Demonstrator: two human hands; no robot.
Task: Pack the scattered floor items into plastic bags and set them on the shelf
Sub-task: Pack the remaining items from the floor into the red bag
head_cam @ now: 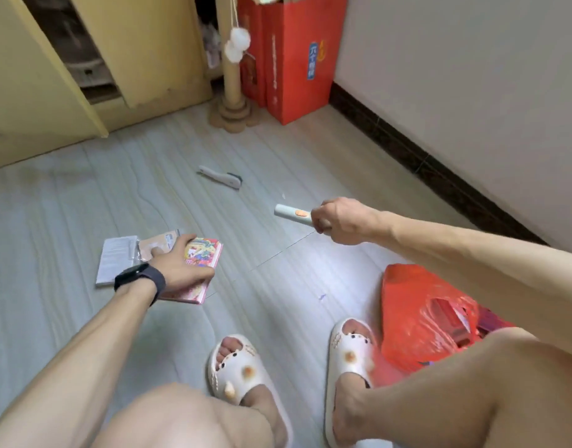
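My left hand (176, 266) grips a colourful pink-edged book (205, 253) just above the floor, fingers over its top and thumb along its near side. Beside it lie a tan packet (155, 245) and a white leaflet (115, 258). My right hand (339, 221) holds a pale green stick-shaped device with an orange button (292, 214), lifted off the floor. A white brush with a dark head (221, 177) lies farther out on the floor. A red plastic bag (420, 315) with things inside sits by my right foot.
Yellow cabinet doors (149, 53) stand open at the back left. A cardboard scratching post (231, 101) with hanging white pompoms and red boxes (294, 59) fill the far corner. A dark skirting board (423, 163) runs along the right wall. My knees and slippered feet fill the foreground.
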